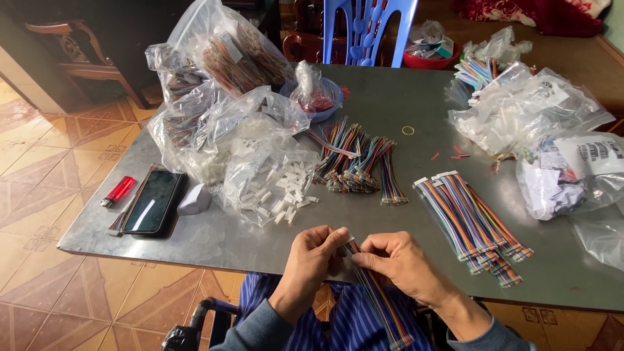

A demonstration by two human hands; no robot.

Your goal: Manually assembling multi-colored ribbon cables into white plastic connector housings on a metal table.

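Here the left hand (311, 257) and right hand (398, 263) meet at the near edge of the grey table (390, 110), both pinching the top end of a rainbow ribbon cable (380, 300). Fingers of each hand are closed on that upper tip. The cable's long axis runs from the fingertips down and to the right, over the lap, its far connector end pointing toward the camera. Just right lies a bundle of finished cables (471, 224); ahead, loose white connectors (286, 192).
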